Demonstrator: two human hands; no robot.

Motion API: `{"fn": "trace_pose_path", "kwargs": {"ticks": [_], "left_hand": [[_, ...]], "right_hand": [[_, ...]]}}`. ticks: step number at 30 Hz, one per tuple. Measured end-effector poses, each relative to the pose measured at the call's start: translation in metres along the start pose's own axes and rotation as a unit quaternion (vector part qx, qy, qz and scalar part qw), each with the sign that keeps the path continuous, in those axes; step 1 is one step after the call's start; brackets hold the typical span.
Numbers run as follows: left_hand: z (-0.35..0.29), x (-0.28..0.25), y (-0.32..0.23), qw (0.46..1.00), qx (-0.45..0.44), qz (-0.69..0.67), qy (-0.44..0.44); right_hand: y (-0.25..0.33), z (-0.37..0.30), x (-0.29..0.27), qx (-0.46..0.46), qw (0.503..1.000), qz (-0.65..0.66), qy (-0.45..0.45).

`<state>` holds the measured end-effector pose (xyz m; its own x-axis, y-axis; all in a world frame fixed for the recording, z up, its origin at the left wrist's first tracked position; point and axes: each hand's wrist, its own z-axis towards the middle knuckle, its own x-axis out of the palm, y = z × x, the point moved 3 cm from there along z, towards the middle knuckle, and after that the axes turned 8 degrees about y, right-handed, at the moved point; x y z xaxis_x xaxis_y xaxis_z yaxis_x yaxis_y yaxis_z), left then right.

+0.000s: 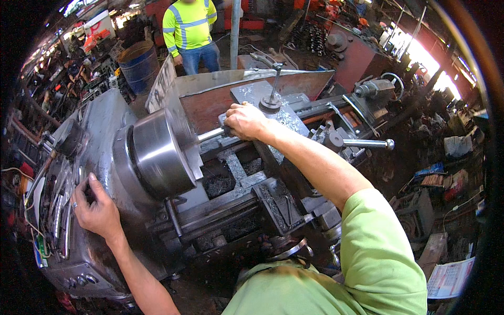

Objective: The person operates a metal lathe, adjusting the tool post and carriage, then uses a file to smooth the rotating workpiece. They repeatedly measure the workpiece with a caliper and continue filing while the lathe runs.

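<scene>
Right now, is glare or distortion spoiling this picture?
Partly: in the head view, daylight burns out the opening at upper right; in the head view, the steel cylinder shows a bright reflected streak, though the left hand and right hand look fairly clear; the head view also warps and goes black toward its rim.

Right of the chuck (163, 152), the right hand (245, 122) hides the far end of the steel rod (211, 134); left of the chuck, the left hand's (98, 211) contact is unclear. Beyond the chuck, the upper edge crops a person (190, 26), whose lower legs a guard panel (210, 82) hides.
</scene>
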<state>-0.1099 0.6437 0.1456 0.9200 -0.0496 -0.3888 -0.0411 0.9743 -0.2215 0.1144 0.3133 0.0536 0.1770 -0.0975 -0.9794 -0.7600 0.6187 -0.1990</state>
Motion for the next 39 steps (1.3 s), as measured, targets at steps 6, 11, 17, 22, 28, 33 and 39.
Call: {"fn": "trace_pose_path", "kwargs": {"ticks": [6, 11, 17, 22, 28, 33, 39], "left_hand": [[-0.001, 0.000, 0.000, 1.000, 0.001, 0.011, 0.007], [-0.003, 0.001, 0.001, 1.000, 0.005, 0.017, 0.003], [-0.003, 0.003, -0.002, 1.000, -0.001, 0.022, 0.005], [-0.002, 0.004, -0.004, 0.999, 0.015, 0.033, 0.001], [-0.003, 0.002, 0.004, 1.000, 0.002, 0.015, -0.002], [-0.003, 0.000, 0.008, 1.000, 0.029, 0.009, 0.000], [-0.001, -0.001, 0.006, 0.999, 0.036, 0.026, -0.009]], "right_hand": [[-0.017, -0.012, 0.003, -0.011, 1.000, -0.005, -0.005], [-0.025, -0.017, 0.002, -0.016, 1.000, 0.018, -0.012], [-0.023, -0.014, 0.001, -0.016, 0.999, 0.036, 0.022], [-0.004, 0.000, -0.001, -0.026, 0.999, 0.018, -0.005], [-0.001, 0.004, 0.006, 0.006, 0.999, 0.036, -0.003], [-0.018, -0.004, 0.010, -0.016, 0.999, 0.031, -0.014], [-0.033, -0.029, -0.014, 0.168, 0.983, 0.000, 0.077]]}}
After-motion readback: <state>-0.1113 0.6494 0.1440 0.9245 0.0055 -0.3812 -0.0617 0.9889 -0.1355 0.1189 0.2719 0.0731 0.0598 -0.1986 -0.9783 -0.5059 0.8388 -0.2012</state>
